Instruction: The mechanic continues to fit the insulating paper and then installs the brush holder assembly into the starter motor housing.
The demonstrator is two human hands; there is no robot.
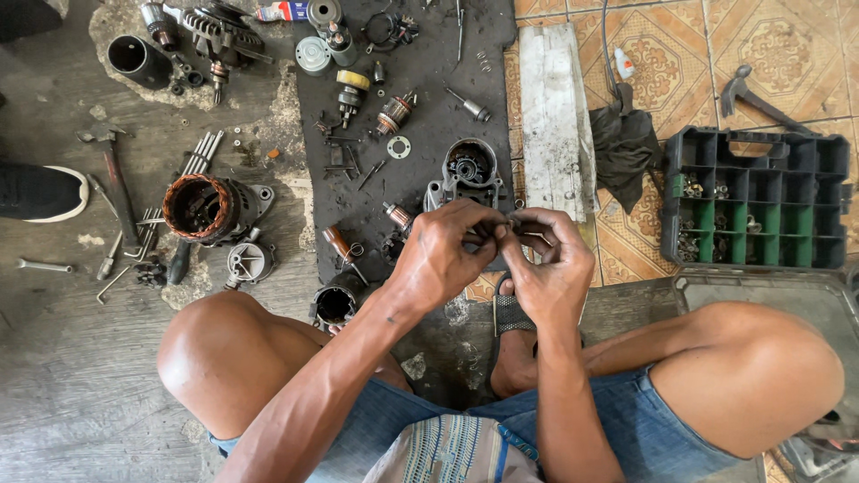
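From the head view I see my left hand (pixel 443 255) and right hand (pixel 550 264) brought together over the floor, fingertips meeting. Both are pinched shut on a small metal part (pixel 510 224) held between them; it is too small and too covered by the fingers for me to tell its shape. Each grip is closed on that piece, left from one side, right from the other.

Just beyond the grip sits an open motor housing (pixel 469 170) on a dark mat (pixel 420 54), with an armature (pixel 395 114) and a washer (pixel 399 147) farther out on the same mat. Left of my left hand lies a copper-wound stator (pixel 199 207), and beyond it a hammer (pixel 114 174). Below the left wrist, near my knee, rests a dark cylinder casing (pixel 338 301).

Right of the grip lies a pale plank (pixel 555 116), then a black rag (pixel 624 148), and well apart a black and green parts organiser (pixel 761 201) with small hardware in its compartments. A second hammer (pixel 752 94) lies on the tiled floor (pixel 662 54) past it.
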